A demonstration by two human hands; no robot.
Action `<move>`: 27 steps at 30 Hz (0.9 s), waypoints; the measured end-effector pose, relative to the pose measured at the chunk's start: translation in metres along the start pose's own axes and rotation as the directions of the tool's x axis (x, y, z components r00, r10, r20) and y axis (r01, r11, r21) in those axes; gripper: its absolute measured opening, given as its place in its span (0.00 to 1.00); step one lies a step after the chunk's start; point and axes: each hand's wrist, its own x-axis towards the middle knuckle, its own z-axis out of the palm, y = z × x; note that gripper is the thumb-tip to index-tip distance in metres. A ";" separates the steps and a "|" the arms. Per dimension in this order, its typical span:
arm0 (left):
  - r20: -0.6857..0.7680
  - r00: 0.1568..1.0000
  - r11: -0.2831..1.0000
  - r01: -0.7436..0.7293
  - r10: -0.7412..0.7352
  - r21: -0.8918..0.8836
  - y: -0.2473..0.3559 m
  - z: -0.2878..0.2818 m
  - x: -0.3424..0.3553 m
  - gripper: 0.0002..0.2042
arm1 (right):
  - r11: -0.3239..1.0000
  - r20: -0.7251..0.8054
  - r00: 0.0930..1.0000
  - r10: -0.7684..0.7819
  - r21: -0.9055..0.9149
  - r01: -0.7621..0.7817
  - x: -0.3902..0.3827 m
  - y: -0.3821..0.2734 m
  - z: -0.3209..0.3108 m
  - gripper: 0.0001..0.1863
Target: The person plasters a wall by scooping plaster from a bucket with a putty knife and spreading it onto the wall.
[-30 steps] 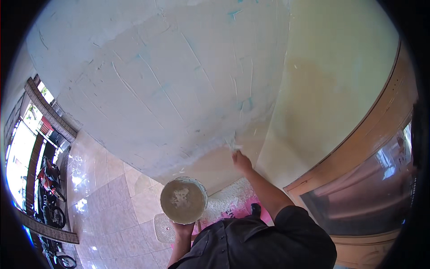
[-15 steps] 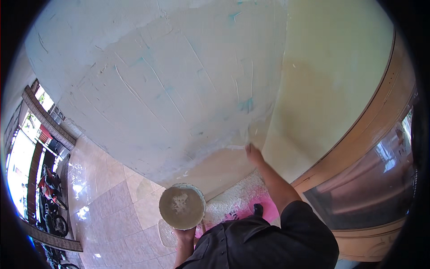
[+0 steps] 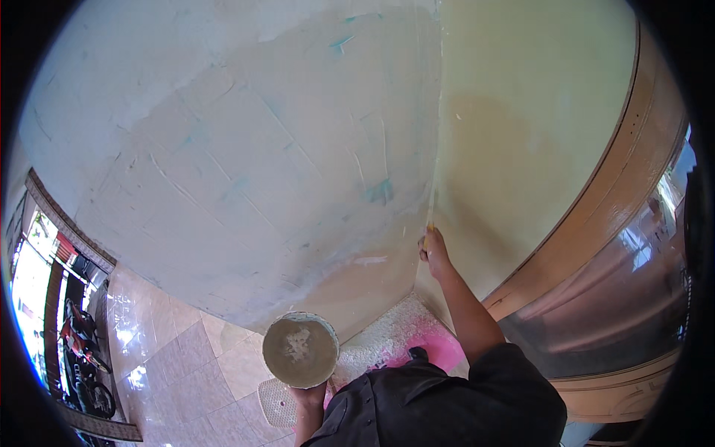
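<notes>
Down at the lower middle, my left hand (image 3: 309, 394) supports a round bucket (image 3: 311, 318) from below. Greyish paste lines the bucket, with a paler lump in its middle. My right hand (image 3: 436, 248) is closed round a small tool with a yellow handle, seemingly a putty knife (image 3: 430, 226). Its tip lies at the corner where the pale, skim-coated wall (image 3: 253, 171) meets the yellow-green wall (image 3: 529, 82); the blade is too thin to make out clearly. Ridges, scratches and bluish patches mark the coated wall.
Below the corner lies a pink surface (image 3: 445, 350) heavily splattered with white. A perforated stool-like top (image 3: 275, 403) shows beside the bucket. Glossy tiles (image 3: 179, 365) cover the floor at left, with motorcycles (image 3: 83, 343) beyond. A wood-framed glass panel (image 3: 596, 313) stands at right.
My right hand has moved slightly right and up, from the coated wall to the corner, and the yellow handle now shows. My view has turned a little right; the bucket stays in my left hand.
</notes>
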 end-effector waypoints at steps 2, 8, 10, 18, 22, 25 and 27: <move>0.135 0.978 0.633 -0.205 0.158 0.746 -0.005 0.009 0.002 0.30 | 0.999 0.016 0.999 -0.043 -0.006 0.043 0.009 -0.035 0.005 0.13; 0.022 0.981 0.828 -0.172 0.190 0.534 -0.021 0.034 0.007 0.29 | 0.998 0.077 0.996 -0.038 0.044 0.035 0.042 -0.066 0.001 0.14; 0.023 0.978 0.806 -0.185 0.208 0.563 -0.024 0.021 0.008 0.29 | 0.998 0.091 0.996 -0.007 0.056 0.001 0.044 -0.072 0.010 0.14; -0.085 0.996 0.932 -0.053 0.024 -0.358 -0.032 0.051 0.006 0.33 | 0.995 0.154 0.983 0.097 -0.031 -0.093 0.032 -0.074 0.056 0.14; -0.018 0.958 0.905 -0.265 0.287 0.333 -0.032 0.024 -0.007 0.30 | 0.978 0.217 0.959 0.183 -0.143 -0.154 -0.003 -0.053 0.099 0.14; -0.071 0.988 0.989 -0.141 0.137 -0.054 -0.019 0.001 -0.009 0.31 | 0.967 0.287 0.934 0.211 -0.199 -0.157 -0.025 -0.028 0.123 0.15; -0.054 0.997 0.967 -0.064 0.053 -0.247 -0.012 -0.016 -0.005 0.31 | 0.965 0.269 0.940 0.210 -0.210 -0.156 -0.033 -0.005 0.136 0.15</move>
